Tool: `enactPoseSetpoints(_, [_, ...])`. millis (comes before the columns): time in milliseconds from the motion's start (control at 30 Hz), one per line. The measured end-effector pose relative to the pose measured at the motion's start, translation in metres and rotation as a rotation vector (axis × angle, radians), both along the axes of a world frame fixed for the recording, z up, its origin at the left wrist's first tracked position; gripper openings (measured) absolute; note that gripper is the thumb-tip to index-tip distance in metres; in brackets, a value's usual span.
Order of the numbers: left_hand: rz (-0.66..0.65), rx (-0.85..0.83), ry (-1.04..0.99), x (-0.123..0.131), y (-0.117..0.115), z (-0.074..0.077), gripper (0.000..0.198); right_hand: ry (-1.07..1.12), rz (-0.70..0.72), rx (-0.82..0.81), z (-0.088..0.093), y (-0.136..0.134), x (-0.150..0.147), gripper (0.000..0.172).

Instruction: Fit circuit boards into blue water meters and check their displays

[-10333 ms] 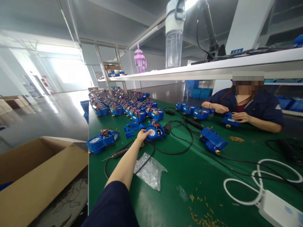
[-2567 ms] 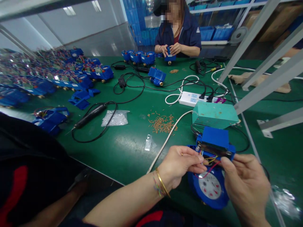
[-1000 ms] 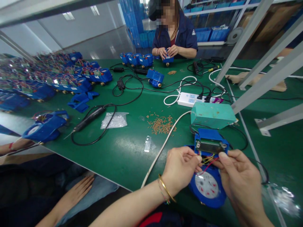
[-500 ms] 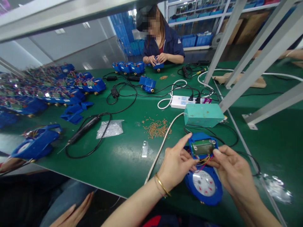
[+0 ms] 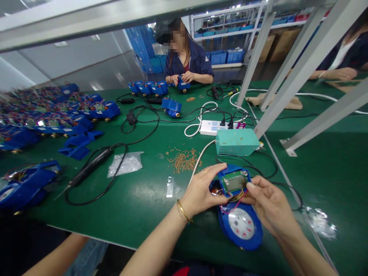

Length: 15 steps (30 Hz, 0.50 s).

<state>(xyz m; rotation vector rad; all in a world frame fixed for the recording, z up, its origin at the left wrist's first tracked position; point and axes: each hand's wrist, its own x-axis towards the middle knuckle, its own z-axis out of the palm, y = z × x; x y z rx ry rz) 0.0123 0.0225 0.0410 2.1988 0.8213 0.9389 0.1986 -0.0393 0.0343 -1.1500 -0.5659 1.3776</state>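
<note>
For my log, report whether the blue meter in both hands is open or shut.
The blue meter is open: its display housing is tilted up, and yellow and red wires show between it and the dial.

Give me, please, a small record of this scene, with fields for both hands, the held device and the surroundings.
left hand: holds blue display housing at its left side
right hand: thumb at the housing's right edge, fingers near colored wires; exact grip unclear
white dial: round, below the housing in view
surroundings: teal box, scattered brass-colored pins
co-worker: across the table, handling another blue unit
</note>
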Motion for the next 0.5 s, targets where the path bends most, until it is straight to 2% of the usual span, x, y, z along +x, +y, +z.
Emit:
enactPoseSetpoints(133, [0.026,0.104,-0.05,0.0,0.0,-0.009,0.072,-0.177,0.014,0.035,0.002,-0.003,0.001,0.043])
enactPoseSetpoints(200, [0.052,0.156,-0.053,0.001,-0.002,-0.012,0.072,-0.438,-0.114,0.128,0.005,-0.009,0.002,0.037])
enactPoseSetpoints(267, [0.069,0.201,-0.051,0.001,-0.003,-0.012,0.072,-0.786,-0.273,0.311,0.011,-0.017,0.0,0.021])
enactPoseSetpoints(300, [0.07,0.224,-0.047,0.002,-0.003,-0.012,0.071,-0.954,-0.286,0.431,0.014,-0.021,-0.001,0.012])
enactPoseSetpoints(333, [0.071,0.248,-0.044,0.002,-0.004,-0.012,0.071,-1.098,-0.239,0.562,0.017,-0.024,-0.002,0.007])
enactPoseSetpoints(400, [0.08,0.293,-0.037,0.002,-0.005,-0.011,0.068,-1.303,-0.045,0.785,0.018,-0.028,-0.004,0.009])
enactPoseSetpoints(433, [0.091,0.312,-0.033,0.002,-0.006,-0.01,0.066,-1.377,0.043,0.843,0.017,-0.029,-0.004,0.01])
enactPoseSetpoints(500, [0.119,0.345,-0.022,0.002,-0.007,-0.01,0.063,-1.508,0.099,0.865,0.012,-0.029,-0.003,0.006])
